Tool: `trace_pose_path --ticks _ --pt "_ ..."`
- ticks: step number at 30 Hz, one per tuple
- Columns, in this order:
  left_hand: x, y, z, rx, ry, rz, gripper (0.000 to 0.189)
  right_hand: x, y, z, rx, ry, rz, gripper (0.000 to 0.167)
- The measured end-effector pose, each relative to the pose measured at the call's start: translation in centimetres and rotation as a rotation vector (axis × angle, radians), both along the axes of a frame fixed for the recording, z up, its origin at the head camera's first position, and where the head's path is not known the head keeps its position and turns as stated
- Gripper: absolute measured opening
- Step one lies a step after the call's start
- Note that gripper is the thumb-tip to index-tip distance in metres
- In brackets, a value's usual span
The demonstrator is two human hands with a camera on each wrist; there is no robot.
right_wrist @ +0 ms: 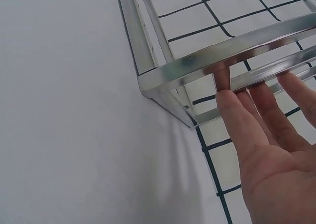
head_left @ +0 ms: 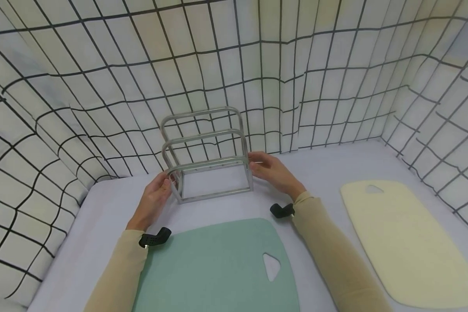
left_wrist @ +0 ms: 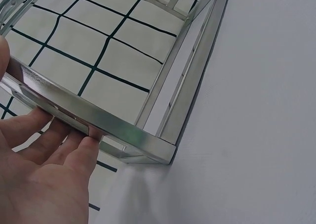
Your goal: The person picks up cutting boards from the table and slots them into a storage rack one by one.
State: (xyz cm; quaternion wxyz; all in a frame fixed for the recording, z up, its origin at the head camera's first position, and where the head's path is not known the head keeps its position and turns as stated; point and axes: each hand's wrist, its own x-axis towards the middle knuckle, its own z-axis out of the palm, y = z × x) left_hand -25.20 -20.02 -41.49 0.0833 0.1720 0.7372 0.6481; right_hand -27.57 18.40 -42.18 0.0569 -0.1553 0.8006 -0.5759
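A silver metal rack (head_left: 214, 195) with three upright hoops and a rectangular base stands on the white table, between both hands. My left hand (head_left: 152, 201) grips its left side. In the left wrist view, that hand's fingers reach under a flat metal bar (left_wrist: 113, 120), with part of the thumb at the frame's left edge. On the opposite side, my right hand (head_left: 274, 173) holds the rack, its fingertips against the side bars (right_wrist: 197, 61) in the right wrist view. Some fingers of both hands are hidden behind the rack in the head view.
A green cutting board (head_left: 218, 264) with a cut-out handle lies in front of the rack, partly under the left wrist. To the right lies a cream cutting board (head_left: 409, 247). White curtain walls (head_left: 226, 69) with a black grid pattern enclose the table's back and sides.
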Motion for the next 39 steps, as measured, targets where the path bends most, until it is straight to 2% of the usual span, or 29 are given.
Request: trace_pose_path --ticks 12,28,39 --pt "-0.1 0.2 -0.5 0.019 0.007 -0.004 0.064 -0.2 0.5 -0.1 0.018 -0.004 0.009 0.046" --pt "0.1 0.9 -0.4 -0.013 0.021 0.001 0.063 0.1 1.2 0.4 -0.010 -0.051 0.006 0.051" --pt "-0.1 1.1 -0.4 -0.015 0.029 -0.017 0.064 0.1 1.5 0.4 -0.006 -0.052 0.004 0.052"
